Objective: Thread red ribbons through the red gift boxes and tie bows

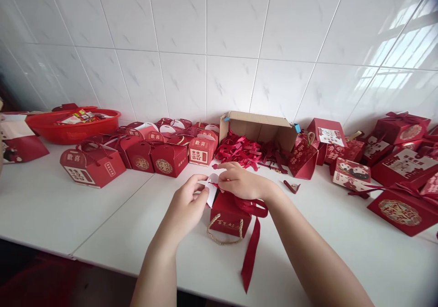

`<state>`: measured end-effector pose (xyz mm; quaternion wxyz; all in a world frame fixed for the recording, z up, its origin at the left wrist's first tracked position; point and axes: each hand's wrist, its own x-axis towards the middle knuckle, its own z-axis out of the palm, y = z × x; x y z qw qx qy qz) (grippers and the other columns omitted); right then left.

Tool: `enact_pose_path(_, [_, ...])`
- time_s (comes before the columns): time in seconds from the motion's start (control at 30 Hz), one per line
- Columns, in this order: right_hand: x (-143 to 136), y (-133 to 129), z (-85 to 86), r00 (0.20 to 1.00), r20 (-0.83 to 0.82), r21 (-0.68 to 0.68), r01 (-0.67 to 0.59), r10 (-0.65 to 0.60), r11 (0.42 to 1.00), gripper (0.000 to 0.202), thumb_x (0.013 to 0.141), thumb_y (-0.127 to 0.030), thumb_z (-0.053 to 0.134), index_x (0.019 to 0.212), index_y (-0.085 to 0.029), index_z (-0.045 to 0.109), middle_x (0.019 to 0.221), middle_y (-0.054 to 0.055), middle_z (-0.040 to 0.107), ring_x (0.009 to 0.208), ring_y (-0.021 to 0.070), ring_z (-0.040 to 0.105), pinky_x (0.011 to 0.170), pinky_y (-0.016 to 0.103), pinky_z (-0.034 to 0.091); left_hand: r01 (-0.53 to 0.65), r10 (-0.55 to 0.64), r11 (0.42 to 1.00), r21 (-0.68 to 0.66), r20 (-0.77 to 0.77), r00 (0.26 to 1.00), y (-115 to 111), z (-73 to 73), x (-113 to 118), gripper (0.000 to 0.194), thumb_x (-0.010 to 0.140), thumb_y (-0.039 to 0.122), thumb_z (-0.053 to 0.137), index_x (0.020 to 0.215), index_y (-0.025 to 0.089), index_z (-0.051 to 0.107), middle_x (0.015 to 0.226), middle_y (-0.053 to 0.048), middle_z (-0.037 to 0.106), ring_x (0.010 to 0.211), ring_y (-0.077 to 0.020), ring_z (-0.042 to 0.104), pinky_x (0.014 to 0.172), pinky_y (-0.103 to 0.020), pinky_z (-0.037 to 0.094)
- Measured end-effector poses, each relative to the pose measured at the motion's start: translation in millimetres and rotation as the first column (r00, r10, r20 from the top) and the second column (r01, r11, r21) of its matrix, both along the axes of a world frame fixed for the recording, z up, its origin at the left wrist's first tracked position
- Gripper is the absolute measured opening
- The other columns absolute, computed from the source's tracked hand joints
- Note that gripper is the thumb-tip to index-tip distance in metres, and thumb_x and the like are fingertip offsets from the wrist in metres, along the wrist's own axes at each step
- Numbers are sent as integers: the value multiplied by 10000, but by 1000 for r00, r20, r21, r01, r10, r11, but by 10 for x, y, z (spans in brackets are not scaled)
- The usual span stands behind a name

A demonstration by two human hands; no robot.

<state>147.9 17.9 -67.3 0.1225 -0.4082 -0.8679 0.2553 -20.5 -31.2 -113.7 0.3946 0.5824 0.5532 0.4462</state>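
Observation:
A small red gift box stands at the middle of the table, with a twisted gold cord handle hanging over its near side. My left hand pinches the raised white-lined flap at the box's left side. Over the top of the box, my right hand has its fingers closed on a red ribbon at the flap. A loop of that ribbon lies right of the box, and a loose red ribbon end trails down the table.
Finished red boxes line the wall at left, beside a red basin of packets. An open cardboard box spills red ribbons behind my hands. More boxes crowd the right side of the white table.

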Motion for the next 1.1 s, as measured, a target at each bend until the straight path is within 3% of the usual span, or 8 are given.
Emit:
enact_pose_path(0.37, [-52, -32, -54, 999, 32, 69, -20, 17, 997, 215, 891, -210, 426, 880, -185, 639, 1064, 105, 525, 1162, 276, 394, 933, 419, 367, 86, -83, 995, -51, 49, 995, -60, 20, 14, 401, 847, 511, 500, 1148, 247, 526, 948, -43, 659, 855, -225, 664, 733, -357, 568])
enact_pose_path(0.63, [-47, -63, -36, 996, 64, 164, -68, 58, 984, 192, 890, -242, 456, 868, -192, 640, 1058, 87, 584, 1096, 262, 455, 898, 409, 383, 111, -108, 993, -45, 59, 992, -13, -5, 13, 197, 859, 374, 520, 785, 192, 544, 766, -10, 635, 744, -180, 640, 713, -343, 574])
enact_pose_path(0.73, [25, -58, 7, 994, 72, 181, -96, 84, 979, 215, 895, -206, 430, 879, -188, 644, 1047, 80, 626, 1046, 239, 514, 887, 390, 401, -47, 37, 997, 53, 172, 984, -25, 35, 7, 176, 844, 363, 561, 798, 195, 530, 690, -1, 641, 666, -185, 660, 616, -318, 569])
enact_pose_path(0.8, [134, -56, 61, 997, 59, 176, -53, 43, 983, 235, 888, -165, 413, 912, -191, 646, 1059, 69, 649, 1019, 220, 550, 878, 371, 417, -246, 155, 948, 204, 380, 912, -73, 109, -10, 135, 847, 338, 571, 869, 213, 525, 684, 2, 665, 660, -196, 686, 593, -304, 565])
enact_pose_path(0.9, [366, -61, 153, 993, 19, 141, 110, -114, 984, 265, 877, -167, 428, 1013, -235, 645, 1149, 41, 648, 1045, 216, 569, 878, 354, 434, -525, 185, 757, 390, 642, 744, -167, 236, -66, 152, 849, 252, 580, 987, 255, 517, 831, -11, 712, 842, -217, 712, 727, -341, 580])
enact_pose_path(1.0, [586, -65, 214, 974, 46, 102, 217, -222, 971, 268, 842, -204, 501, 1059, -271, 644, 1177, 30, 645, 1066, 226, 578, 864, 341, 454, -659, 237, 597, 458, 684, 690, -184, 269, -139, 393, 793, 190, 646, 1138, 301, 492, 1121, -39, 667, 1133, -223, 612, 923, -399, 525])
enact_pose_path(1.03, [640, -63, 222, 971, 68, 69, 224, -229, 972, 277, 820, -206, 531, 1065, -271, 643, 1165, 36, 651, 1055, 230, 589, 836, 333, 468, -654, 281, 600, 461, 644, 712, -164, 250, -157, 427, 774, 189, 660, 1155, 298, 500, 1184, -47, 637, 1183, -222, 575, 968, -404, 495])
enact_pose_path(1.1, [705, -51, 221, 972, 125, -35, 207, -201, 978, 305, 773, -199, 581, 1063, -268, 646, 1115, 45, 674, 1005, 236, 618, 753, 317, 492, -549, 357, 722, 421, 454, 817, -104, 178, -165, 359, 762, 224, 653, 1107, 264, 564, 1228, -62, 610, 1219, -232, 538, 1020, -395, 441])
